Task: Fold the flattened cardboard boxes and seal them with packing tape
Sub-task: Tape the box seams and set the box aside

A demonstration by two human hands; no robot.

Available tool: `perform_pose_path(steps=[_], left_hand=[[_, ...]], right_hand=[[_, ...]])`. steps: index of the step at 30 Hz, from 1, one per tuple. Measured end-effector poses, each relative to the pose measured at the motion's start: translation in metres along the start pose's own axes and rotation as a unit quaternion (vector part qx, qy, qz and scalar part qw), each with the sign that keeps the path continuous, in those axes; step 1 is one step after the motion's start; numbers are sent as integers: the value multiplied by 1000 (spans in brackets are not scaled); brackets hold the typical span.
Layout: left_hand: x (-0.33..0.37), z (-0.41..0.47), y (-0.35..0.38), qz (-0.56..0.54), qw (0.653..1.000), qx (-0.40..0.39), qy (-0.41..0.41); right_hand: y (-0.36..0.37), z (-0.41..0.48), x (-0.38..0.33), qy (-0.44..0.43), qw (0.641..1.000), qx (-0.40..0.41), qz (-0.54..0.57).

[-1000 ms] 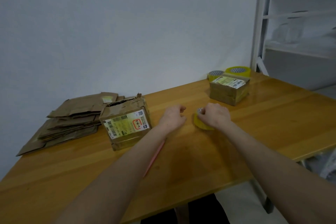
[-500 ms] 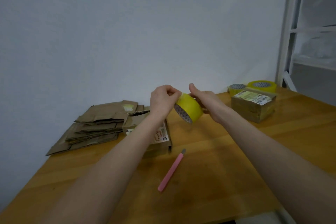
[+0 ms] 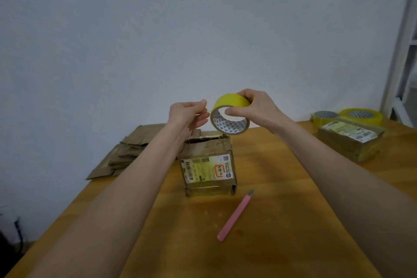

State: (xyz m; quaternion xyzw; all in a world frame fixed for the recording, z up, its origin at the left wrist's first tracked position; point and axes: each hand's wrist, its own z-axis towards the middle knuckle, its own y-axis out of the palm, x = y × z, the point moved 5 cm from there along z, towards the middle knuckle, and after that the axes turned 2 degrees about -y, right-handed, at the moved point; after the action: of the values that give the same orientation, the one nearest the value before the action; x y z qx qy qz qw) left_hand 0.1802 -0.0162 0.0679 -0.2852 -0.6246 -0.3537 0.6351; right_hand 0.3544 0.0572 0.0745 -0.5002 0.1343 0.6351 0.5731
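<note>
Only the head view to go on, so here's what it shows. The right hand (image 3: 257, 108) is clamped on the yellow tape roll (image 3: 232, 101), thumb hooked into the core and fingers wrapped over the outside, holding it up in the air above the folded box (image 3: 207, 165). The left hand (image 3: 185, 115) sits just beside the roll's edge with thumb and fingertips pinched together. It might have the loose tape end, but I honestly can't tell if anything is between them. The box stands on the table (image 3: 282, 210) with its top flaps looking rumpled and not quite flat. The flattened stack (image 3: 126, 153) is behind it to the left, and a pink cutter (image 3: 235, 215) lies in front. Off to the right there's a sealed box (image 3: 349, 140) with two spare rolls (image 3: 325, 115) behind it. What could go wrong, I reckon: the end may be hard to find or may split into a sliver when picked at, a pulled strip could fold back and stick to itself, and those springy flaps could pop up under the tape if nobody presses them down first.
</note>
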Motion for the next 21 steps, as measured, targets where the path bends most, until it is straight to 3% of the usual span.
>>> perform_pose_path(steps=[13,21], left_hand=[[-5,6,-53,-103,990,93,-32],[-48,4,-72,-79,987,104,-93]], right_hand=[[19,30,-22,-50,994,-63,-75],[52,33,1,-68,977,-119,-160]])
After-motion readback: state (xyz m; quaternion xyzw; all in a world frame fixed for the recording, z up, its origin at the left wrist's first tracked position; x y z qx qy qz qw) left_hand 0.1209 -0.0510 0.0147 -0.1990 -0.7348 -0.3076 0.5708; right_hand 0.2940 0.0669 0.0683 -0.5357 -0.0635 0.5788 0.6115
